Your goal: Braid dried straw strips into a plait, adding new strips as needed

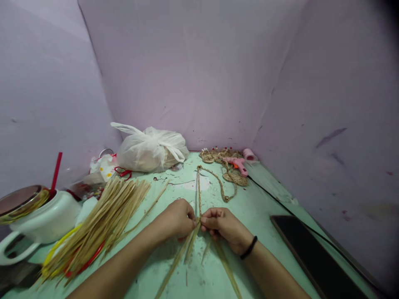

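My left hand point(183, 218) and my right hand point(220, 224) meet near the middle of the table, each pinching flat straw strips at the lower end of a thin braid point(200, 191). Loose strips point(191, 245) fan out below my fingers toward the front edge. From my hands the braid runs straight away from me, bends at its far point, and a further length point(222, 189) curls off to the right. A thick bundle of dry straw strips point(115, 211) lies to the left of my left arm. A black band circles my right wrist.
A knotted white plastic bag point(151, 149) sits at the back. Behind the braid lie a pink glue gun point(237, 164), coiled braids point(235, 178) and a pink roll point(249, 155). A dark flat slab point(311, 253) and a black cord are right; a white mug point(46, 216) stands left.
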Tool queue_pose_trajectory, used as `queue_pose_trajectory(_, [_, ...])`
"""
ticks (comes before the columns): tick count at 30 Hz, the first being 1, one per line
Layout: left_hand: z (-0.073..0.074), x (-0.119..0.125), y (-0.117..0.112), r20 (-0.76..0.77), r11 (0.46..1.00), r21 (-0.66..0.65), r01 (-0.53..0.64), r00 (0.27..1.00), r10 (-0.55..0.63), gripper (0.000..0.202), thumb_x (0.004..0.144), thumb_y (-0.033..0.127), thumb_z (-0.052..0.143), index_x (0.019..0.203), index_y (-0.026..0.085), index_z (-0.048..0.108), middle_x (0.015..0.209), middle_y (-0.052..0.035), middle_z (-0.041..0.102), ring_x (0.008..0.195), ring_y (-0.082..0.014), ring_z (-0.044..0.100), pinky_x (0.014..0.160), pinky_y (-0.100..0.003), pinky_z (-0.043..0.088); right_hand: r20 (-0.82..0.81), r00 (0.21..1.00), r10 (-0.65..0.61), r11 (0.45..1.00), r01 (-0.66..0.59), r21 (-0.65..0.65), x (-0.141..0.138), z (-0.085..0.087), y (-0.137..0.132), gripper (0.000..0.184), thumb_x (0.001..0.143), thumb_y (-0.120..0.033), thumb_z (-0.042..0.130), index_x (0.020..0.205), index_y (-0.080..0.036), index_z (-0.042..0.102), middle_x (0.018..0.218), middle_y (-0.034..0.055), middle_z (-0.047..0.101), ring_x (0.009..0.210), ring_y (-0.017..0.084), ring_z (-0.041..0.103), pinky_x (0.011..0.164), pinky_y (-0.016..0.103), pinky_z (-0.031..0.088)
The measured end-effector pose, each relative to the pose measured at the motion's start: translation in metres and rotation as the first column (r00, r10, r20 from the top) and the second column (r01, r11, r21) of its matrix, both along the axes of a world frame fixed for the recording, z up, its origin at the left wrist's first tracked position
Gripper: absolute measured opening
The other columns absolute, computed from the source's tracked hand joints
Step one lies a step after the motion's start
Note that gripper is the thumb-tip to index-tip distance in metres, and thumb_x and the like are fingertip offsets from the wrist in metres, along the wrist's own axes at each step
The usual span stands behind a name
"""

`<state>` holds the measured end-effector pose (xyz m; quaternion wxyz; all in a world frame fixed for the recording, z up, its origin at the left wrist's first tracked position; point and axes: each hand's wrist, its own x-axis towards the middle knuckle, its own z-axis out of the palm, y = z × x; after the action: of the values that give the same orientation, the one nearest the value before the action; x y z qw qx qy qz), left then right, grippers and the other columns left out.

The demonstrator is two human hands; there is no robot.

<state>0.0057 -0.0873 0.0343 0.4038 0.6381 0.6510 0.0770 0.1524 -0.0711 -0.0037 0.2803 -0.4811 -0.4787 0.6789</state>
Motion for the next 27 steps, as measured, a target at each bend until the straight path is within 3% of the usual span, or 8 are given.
queue_pose_trajectory(5, [0.002,-0.001,-0.002,-0.009,0.999,0.043,0.02,1.0,-0.02,0.018,0.061,0.023,0.046,0.064,0.015,0.062,0.044,0.0014,0.046,0.037,-0.0108,0.044,0.038,-0.02,0.029,0.004,1.0,-0.017,1.0,0.017,0.001,0.0,0.001,0.0,0.008,0.058,-0.019,0.06,0.058,-0.012,0.056,0.049,-0.0007,0.056,0.036,0.003,0.036,0.036,0.017,0.027])
queue_pose_trajectory(13, [-0.009,0.005,0.001,-0.133,0.964,0.237,0.123,0.987,-0.093,0.021,0.061,0.028,0.049,0.059,0.015,0.065,0.052,-0.002,0.053,0.054,-0.0123,0.046,0.049,-0.021,0.03,0.023,1.0,-0.005,1.0,0.005,0.009,0.0,0.003,-0.003,0.009,0.057,-0.019,0.06,0.054,-0.011,0.056,0.048,-0.0012,0.055,0.037,0.003,0.036,0.035,0.017,0.026])
queue_pose_trajectory(21, [-0.004,0.013,-0.008,-0.347,0.92,0.296,0.255,0.927,-0.145,0.026,0.066,0.021,0.041,0.07,0.016,0.066,0.066,-0.0087,0.061,0.057,-0.0157,0.05,0.05,-0.024,0.025,0.08,0.996,-0.05,0.999,0.048,0.02,-0.003,0.001,-0.002,0.009,0.057,-0.021,0.059,0.056,-0.012,0.057,0.045,-0.0025,0.052,0.035,0.004,0.037,0.036,0.018,0.026])
queue_pose_trajectory(24, [-0.009,0.013,-0.005,-0.309,0.924,0.304,0.231,0.942,-0.133,0.024,0.066,0.021,0.041,0.068,0.015,0.064,0.062,-0.0064,0.058,0.054,-0.0138,0.046,0.049,-0.024,0.024,0.112,0.99,-0.091,0.996,0.089,0.017,-0.004,0.001,-0.002,0.006,0.057,-0.018,0.058,0.056,-0.013,0.056,0.043,-0.0029,0.051,0.034,0.004,0.036,0.036,0.019,0.026])
queue_pose_trajectory(27, [-0.015,0.01,-0.001,-0.166,0.943,0.274,0.187,0.975,-0.145,0.02,0.064,0.018,0.042,0.06,0.014,0.061,0.053,-0.0017,0.049,0.052,-0.0112,0.041,0.047,-0.022,0.024,0.142,0.983,-0.114,0.993,0.11,0.036,-0.005,0.0,-0.002,0.004,0.056,-0.015,0.055,0.053,-0.013,0.055,0.037,-0.0048,0.045,0.033,0.004,0.033,0.035,0.019,0.022])
